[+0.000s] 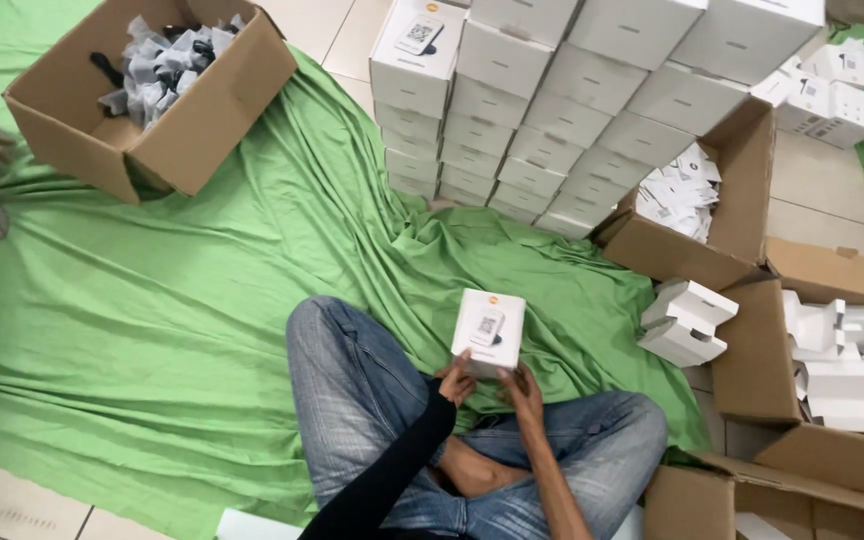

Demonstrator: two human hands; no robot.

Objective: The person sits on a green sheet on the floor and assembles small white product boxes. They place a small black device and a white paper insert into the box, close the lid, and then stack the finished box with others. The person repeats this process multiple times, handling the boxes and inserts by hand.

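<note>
- Even, soft indoor light; bright overall, with no harsh glare.
- Shadows are faint, gathering in the folds of the green cloth (pixel 182 300) and inside the cardboard box (pixel 142 90).
- The stacked white boxes (pixel 552 100) look slightly washed out.
- Wide-angle stretch and mild softness show toward the edges.

White box (pixel 489 330), green cloth (pixel 152 300), brown cartons (pixel 192 120), blue jeans (pixel 352 390)

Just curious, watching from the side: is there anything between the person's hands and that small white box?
Nothing visible. Both the left hand and the right hand grip the lower edge of the small white box directly, above the crossed legs in jeans.
</note>
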